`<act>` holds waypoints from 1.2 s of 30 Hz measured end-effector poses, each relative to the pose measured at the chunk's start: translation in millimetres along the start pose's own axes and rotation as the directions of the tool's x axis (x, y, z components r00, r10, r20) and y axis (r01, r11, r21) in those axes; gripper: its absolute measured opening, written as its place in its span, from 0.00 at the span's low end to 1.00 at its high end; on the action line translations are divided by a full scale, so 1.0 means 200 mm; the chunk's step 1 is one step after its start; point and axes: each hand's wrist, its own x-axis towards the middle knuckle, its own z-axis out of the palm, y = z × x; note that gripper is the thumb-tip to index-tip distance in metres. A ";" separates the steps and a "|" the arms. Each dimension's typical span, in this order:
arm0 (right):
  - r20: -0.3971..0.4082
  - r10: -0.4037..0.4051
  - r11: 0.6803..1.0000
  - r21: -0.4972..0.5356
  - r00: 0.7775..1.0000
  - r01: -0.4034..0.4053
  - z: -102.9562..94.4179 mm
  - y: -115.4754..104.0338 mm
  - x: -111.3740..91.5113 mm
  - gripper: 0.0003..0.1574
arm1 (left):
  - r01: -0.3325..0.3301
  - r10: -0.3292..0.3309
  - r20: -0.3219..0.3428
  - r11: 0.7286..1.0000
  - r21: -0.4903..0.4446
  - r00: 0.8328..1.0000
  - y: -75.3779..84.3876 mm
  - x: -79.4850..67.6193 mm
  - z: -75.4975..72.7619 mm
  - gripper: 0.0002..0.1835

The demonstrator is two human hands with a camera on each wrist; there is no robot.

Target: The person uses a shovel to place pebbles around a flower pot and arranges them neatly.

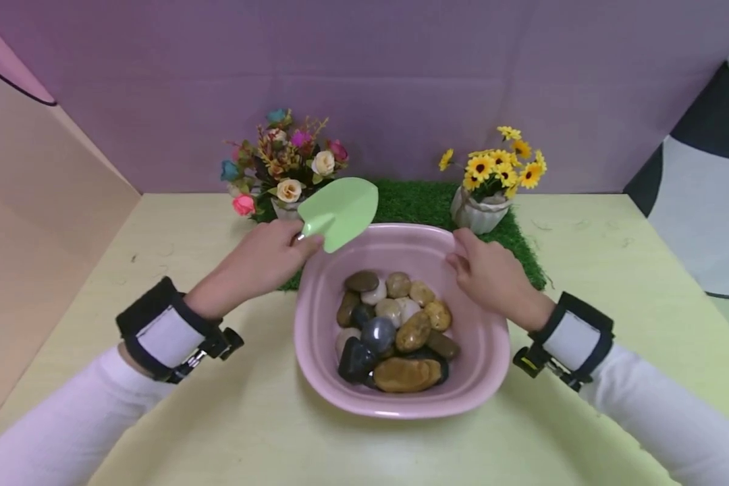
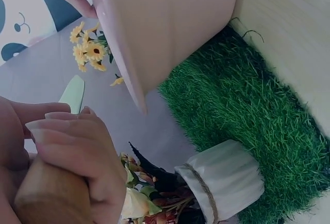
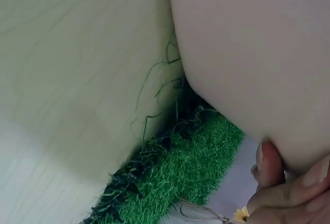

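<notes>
My left hand (image 1: 267,260) grips the wooden handle (image 2: 54,190) of a garden trowel with a pale green blade (image 1: 343,209). The blade is raised over the far left corner of a pink plastic basin (image 1: 316,351). At the basin's far right corner, my right hand (image 1: 492,273) pinches the rim between thumb and fingers, seen also in the right wrist view, where the fingers (image 3: 270,165) press the outer wall. Inside the basin lie several smooth stones in brown, black, white and tan, among them a large brown stone (image 1: 407,374) at the near side.
Behind the basin, a strip of artificial grass (image 1: 410,202) lies on the pale wooden table (image 1: 237,418). A pot of mixed flowers (image 1: 288,189) stands at the back left, and a white pot (image 1: 476,212) of yellow flowers at the back right. A purple backdrop (image 1: 395,88) rises behind them.
</notes>
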 end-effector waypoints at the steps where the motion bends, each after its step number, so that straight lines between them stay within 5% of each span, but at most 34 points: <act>1: 0.003 0.000 1.000 -0.006 1.000 0.000 -0.01 0.00 0.00 0.21 | 0.000 0.000 -0.005 1.000 -0.001 1.000 0.00 0.00 0.00 0.21; 12: 0.060 0.042 0.999 -0.021 0.997 -0.041 -0.05 0.02 0.00 0.21 | 0.003 -0.003 -0.004 1.000 0.007 1.000 -0.01 0.02 0.05 0.18; 21: 0.025 0.064 0.998 -0.028 0.998 -0.063 -0.03 0.02 -0.03 0.21 | -0.041 0.041 0.013 0.998 0.040 0.999 0.00 0.02 0.05 0.16; 29: 0.040 0.082 0.997 -0.012 0.996 -0.081 -0.02 0.01 -0.01 0.18 | -0.038 0.021 0.158 0.994 0.105 0.987 0.07 0.01 0.01 0.10; 36: 0.017 0.090 0.995 -0.030 0.996 -0.090 -0.02 0.01 -0.01 0.17 | -0.078 0.052 0.180 0.987 0.142 0.982 0.12 -0.02 -0.01 0.09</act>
